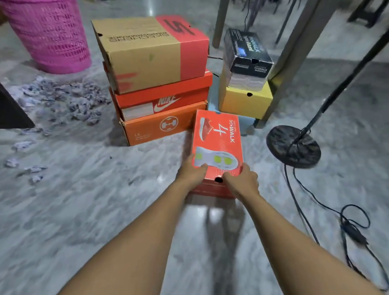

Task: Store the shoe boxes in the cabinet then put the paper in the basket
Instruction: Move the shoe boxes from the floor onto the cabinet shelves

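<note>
Both my hands hold a red shoe box (217, 137) printed with a shoe and "4", at its near end above the floor. My left hand (192, 172) grips the near left corner, thumb on the lid. My right hand (243, 180) grips the near right corner. Behind it stands a stack of three: a brown and red box (146, 54) on a red Nike box (165, 97) on an orange box (157, 126). To the right a black box (247, 55) sits on a yellow box (245, 101). Scraps of paper (61, 99) litter the floor at left. A pink basket (48, 33) stands far left.
A black round lamp base (292, 146) with its pole and a trailing cable (355, 230) lies at right. Grey table legs (295, 44) rise behind the yellow box. A dark piece of furniture (4, 105) sits at the left edge. The floor is grey marble.
</note>
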